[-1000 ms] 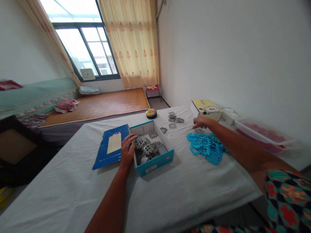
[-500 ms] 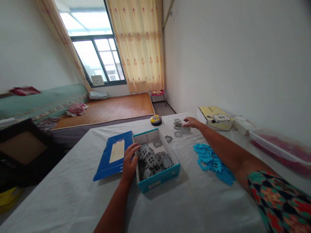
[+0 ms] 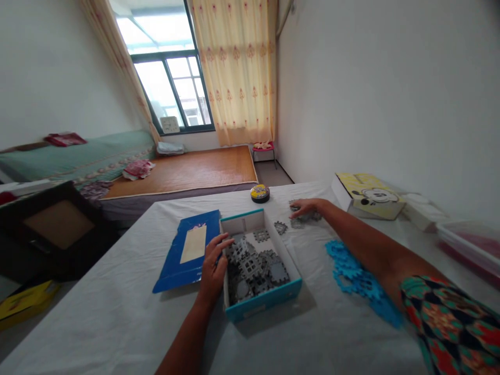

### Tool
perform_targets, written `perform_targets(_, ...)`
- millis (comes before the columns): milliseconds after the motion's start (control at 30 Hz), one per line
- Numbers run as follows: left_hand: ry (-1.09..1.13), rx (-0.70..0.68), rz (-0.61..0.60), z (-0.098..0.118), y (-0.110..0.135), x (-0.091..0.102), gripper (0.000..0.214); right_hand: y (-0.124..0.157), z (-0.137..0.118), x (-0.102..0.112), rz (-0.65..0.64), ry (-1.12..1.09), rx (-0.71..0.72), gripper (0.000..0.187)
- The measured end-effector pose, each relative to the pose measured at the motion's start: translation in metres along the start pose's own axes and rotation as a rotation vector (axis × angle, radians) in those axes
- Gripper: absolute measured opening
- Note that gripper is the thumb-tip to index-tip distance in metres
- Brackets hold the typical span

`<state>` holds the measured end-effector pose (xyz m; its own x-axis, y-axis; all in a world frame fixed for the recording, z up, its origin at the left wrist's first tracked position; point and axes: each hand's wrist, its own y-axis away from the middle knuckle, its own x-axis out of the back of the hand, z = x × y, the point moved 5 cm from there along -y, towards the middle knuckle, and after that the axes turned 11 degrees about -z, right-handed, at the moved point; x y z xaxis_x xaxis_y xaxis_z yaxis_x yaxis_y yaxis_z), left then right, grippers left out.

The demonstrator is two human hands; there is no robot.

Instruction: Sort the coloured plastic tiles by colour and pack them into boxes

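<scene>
A shallow blue-edged cardboard box [image 3: 269, 299] holds a heap of grey interlocking plastic pieces [image 3: 255, 263], square-cut with toothed edges. My left hand [image 3: 214, 263] grips its left wall, fingers hooked over the rim. Farther back on the right, my right hand [image 3: 307, 207] is spread palm-down over a small group of loose grey pieces [image 3: 299, 223], partly covering them; its fingers are apart. One single grey piece [image 3: 280, 227] lies between that group and the box. Under my right forearm is a pile of bright blue toothed pieces [image 3: 361, 281].
Left of the box lies a blue lid [image 3: 172, 268] with a pale panel. A round yellow-and-black tin [image 3: 260, 193] stands behind it on the white-clothed table [image 3: 128, 307]. Along the wall are a yellow cartoon box [image 3: 367, 195], a white box [image 3: 424, 211] and a clear plastic tub [image 3: 469, 245].
My right hand has shifted from the right side of the loose grey pieces to over them, its fingers lower. My left hand stays on the box. The view has turned slightly left.
</scene>
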<state>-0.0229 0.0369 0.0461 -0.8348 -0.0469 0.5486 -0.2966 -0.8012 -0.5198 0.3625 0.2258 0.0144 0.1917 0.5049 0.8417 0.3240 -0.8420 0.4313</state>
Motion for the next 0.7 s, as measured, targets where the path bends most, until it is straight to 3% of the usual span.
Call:
perform_targets(67, 0.0, -0.005, 0.006, 0.002, -0.001, 0.0, 0.038, 0.012, -0.002, -0.012, -0.077, 0.055, 0.018, 0.111)
perform_targets(133, 0.0, -0.008, 0.005, 0.003, -0.001, 0.001, 0.039, 0.023, -0.006, -0.023, -0.066, 0.132, 0.01, 0.118)
perform_targets(333, 0.006, -0.024, 0.022, 0.005, -0.003, 0.0, 0.039, 0.051, -0.023, -0.043, 0.092, 0.227, 0.088, 0.074)
perform_targets(500, 0.008, -0.025, 0.05, 0.002, -0.003, -0.002, 0.039, 0.064, -0.029, -0.046, 0.246, 0.286, 0.006, 0.058)
perform_targets(700, 0.008, -0.024, 0.045, 0.003, -0.004, -0.002, 0.038, 0.069, -0.032, -0.044, 0.313, 0.245, -0.057, 0.053)
